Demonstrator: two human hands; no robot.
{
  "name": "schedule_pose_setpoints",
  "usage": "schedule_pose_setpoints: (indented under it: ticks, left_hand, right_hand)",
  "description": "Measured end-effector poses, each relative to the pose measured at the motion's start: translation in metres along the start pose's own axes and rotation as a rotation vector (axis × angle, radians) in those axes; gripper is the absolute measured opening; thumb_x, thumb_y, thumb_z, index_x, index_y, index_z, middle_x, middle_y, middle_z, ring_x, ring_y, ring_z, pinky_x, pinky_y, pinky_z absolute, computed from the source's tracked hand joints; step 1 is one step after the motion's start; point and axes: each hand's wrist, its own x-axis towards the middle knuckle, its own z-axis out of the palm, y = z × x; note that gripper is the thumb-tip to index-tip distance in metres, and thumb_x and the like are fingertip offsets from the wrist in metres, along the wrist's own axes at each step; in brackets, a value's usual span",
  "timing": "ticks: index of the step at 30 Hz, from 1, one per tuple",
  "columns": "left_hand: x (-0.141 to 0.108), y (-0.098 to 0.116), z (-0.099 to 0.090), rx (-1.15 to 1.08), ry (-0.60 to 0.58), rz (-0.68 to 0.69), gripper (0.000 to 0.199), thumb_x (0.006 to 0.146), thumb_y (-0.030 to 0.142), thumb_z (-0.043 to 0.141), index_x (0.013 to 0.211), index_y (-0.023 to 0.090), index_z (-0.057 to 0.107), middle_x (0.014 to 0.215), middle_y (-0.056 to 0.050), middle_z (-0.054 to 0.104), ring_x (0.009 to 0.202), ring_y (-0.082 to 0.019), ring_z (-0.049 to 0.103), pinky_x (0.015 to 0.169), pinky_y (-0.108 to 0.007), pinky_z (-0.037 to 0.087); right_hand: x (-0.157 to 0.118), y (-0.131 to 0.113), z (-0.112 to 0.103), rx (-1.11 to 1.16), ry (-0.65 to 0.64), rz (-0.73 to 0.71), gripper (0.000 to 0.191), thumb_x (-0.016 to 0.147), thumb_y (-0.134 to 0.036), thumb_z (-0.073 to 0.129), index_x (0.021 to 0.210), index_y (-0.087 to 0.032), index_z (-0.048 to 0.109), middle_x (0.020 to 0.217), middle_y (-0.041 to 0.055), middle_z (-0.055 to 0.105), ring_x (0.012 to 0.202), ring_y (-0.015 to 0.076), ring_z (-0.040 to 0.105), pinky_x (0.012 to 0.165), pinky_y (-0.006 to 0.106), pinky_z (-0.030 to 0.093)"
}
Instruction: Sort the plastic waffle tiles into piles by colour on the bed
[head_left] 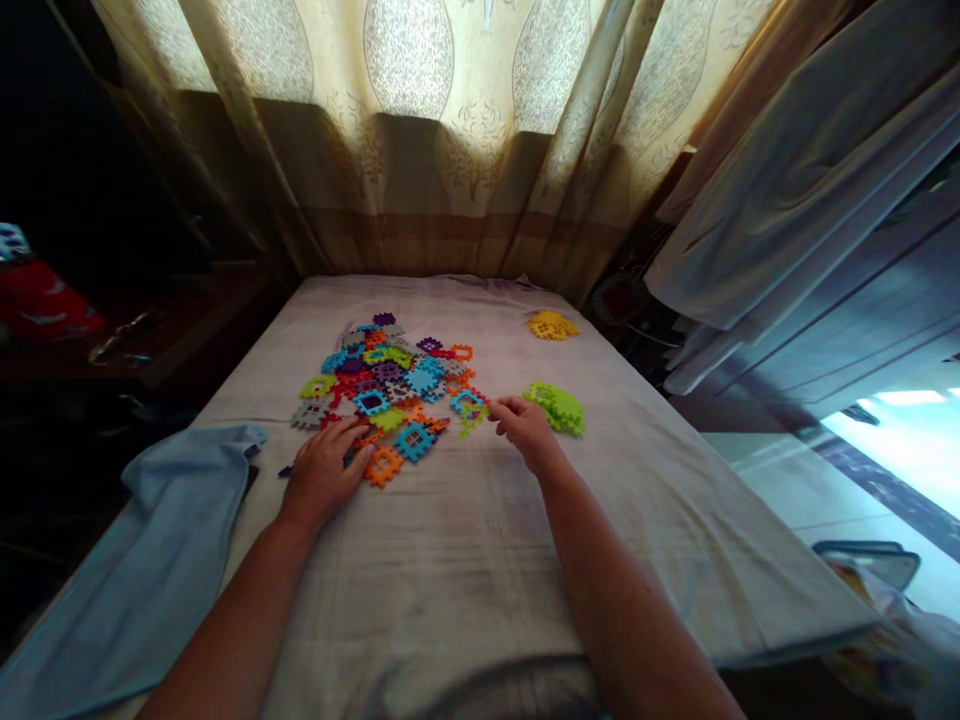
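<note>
Right hand (519, 424): I'm pinching green piece (468, 416) edgewise for control.
Left hand (324, 472): resting spread against pile (390, 372) ahead, apparently empty.

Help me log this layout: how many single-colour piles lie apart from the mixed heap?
2: the yellow pile near the far right corner of the sheet, and the green pile just right of the right hand.

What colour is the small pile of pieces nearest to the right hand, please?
The small pile is lime green, as the head view shows.
</note>
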Motion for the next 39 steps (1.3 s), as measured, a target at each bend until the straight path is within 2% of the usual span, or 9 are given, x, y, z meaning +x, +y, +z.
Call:
schedule_pose_setpoints:
  ticks: [3, 6, 9, 12, 22, 27, 30, 34, 39]
  left_hand:
    - [0.000, -0.001, 0.001, -0.002, -0.006, 0.002, 0.044, 0.089, 0.047, 0.043, 0.116, 0.022, 0.068, 0.132, -0.010, 0.063, 0.123, -0.028, 0.057, 0.106, -0.046, 0.043]
    - [0.000, -0.001, 0.000, 0.002, -0.002, 0.008, 0.044, 0.089, 0.047, 0.043, 0.115, 0.022, 0.068, 0.132, -0.010, 0.064, 0.122, -0.028, 0.058, 0.105, -0.046, 0.044]
    - [0.001, 0.000, 0.000, 0.009, 0.001, 0.005, 0.047, 0.090, 0.049, 0.041, 0.115, 0.021, 0.069, 0.131, -0.010, 0.064, 0.122, -0.029, 0.058, 0.105, -0.046, 0.044]
    - [0.001, 0.001, -0.001, 0.015, 0.009, -0.001, 0.047, 0.089, 0.048, 0.041, 0.115, 0.021, 0.069, 0.132, -0.009, 0.064, 0.121, -0.028, 0.058, 0.105, -0.044, 0.044]
    - [0.001, 0.002, -0.001, 0.023, 0.005, 0.001, 0.046, 0.089, 0.047, 0.042, 0.115, 0.021, 0.069, 0.132, -0.010, 0.064, 0.120, -0.029, 0.059, 0.105, -0.047, 0.044]
    - [0.002, 0.003, -0.002, 0.025, -0.011, 0.001, 0.049, 0.089, 0.047, 0.041, 0.117, 0.019, 0.069, 0.132, -0.011, 0.063, 0.121, -0.030, 0.058, 0.104, -0.047, 0.044]
    - [0.001, 0.004, -0.003, 0.025, -0.007, -0.001, 0.048, 0.088, 0.046, 0.041, 0.117, 0.019, 0.069, 0.132, -0.010, 0.064, 0.121, -0.029, 0.058, 0.105, -0.046, 0.044]
    - [0.001, 0.005, -0.003, 0.026, -0.017, -0.008, 0.049, 0.089, 0.046, 0.042, 0.117, 0.018, 0.069, 0.132, -0.011, 0.064, 0.121, -0.030, 0.058, 0.104, -0.046, 0.044]
    - [0.000, 0.004, -0.003, 0.020, -0.018, -0.008, 0.047, 0.089, 0.045, 0.043, 0.118, 0.020, 0.069, 0.132, -0.010, 0.064, 0.122, -0.030, 0.058, 0.105, -0.047, 0.044]
  right_hand:
    - [0.002, 0.016, -0.021, -0.043, 0.214, -0.051, 0.030, 0.066, -0.046, 0.062, 0.075, -0.018, 0.065, 0.065, 0.0029, 0.069, 0.054, 0.0147, 0.061, 0.054, 0.026, 0.049]
    - [0.002, 0.034, -0.052, -0.117, 0.416, -0.016, 0.030, 0.067, -0.045, 0.062, 0.079, -0.018, 0.064, 0.069, 0.0052, 0.072, 0.059, 0.0176, 0.065, 0.058, 0.028, 0.052]
    - [-0.003, 0.044, -0.075, -0.178, 0.506, 0.046, 0.029, 0.067, -0.042, 0.062, 0.081, -0.018, 0.064, 0.073, 0.0069, 0.074, 0.057, 0.0181, 0.065, 0.058, 0.029, 0.051]
    - [-0.010, 0.043, -0.082, -0.208, 0.533, 0.082, 0.024, 0.068, -0.039, 0.061, 0.080, -0.018, 0.064, 0.073, 0.0069, 0.074, 0.053, 0.0179, 0.064, 0.056, 0.028, 0.049]
    - [-0.020, 0.038, -0.074, -0.424, 0.506, 0.164, 0.019, 0.075, -0.037, 0.059, 0.081, -0.021, 0.065, 0.071, 0.0045, 0.074, 0.058, 0.0202, 0.066, 0.059, 0.030, 0.046]
    - [-0.019, 0.039, -0.077, -0.490, 0.502, 0.145, 0.022, 0.077, -0.039, 0.057, 0.083, -0.021, 0.067, 0.066, 0.0035, 0.073, 0.060, 0.0212, 0.065, 0.057, 0.030, 0.043]
    - [-0.019, 0.038, -0.072, -0.552, 0.508, 0.095, 0.023, 0.077, -0.039, 0.056, 0.082, -0.020, 0.068, 0.067, 0.0045, 0.073, 0.066, 0.0219, 0.067, 0.061, 0.029, 0.043]
    - [-0.022, 0.033, -0.045, -0.599, 0.460, -0.052, 0.025, 0.079, -0.040, 0.054, 0.081, -0.020, 0.067, 0.068, 0.0038, 0.071, 0.066, 0.0205, 0.065, 0.062, 0.028, 0.042]
    - [-0.028, 0.013, 0.012, -0.665, 0.217, -0.286, 0.021, 0.085, -0.036, 0.053, 0.081, -0.022, 0.068, 0.072, 0.0019, 0.070, 0.065, 0.0172, 0.062, 0.063, 0.027, 0.043]
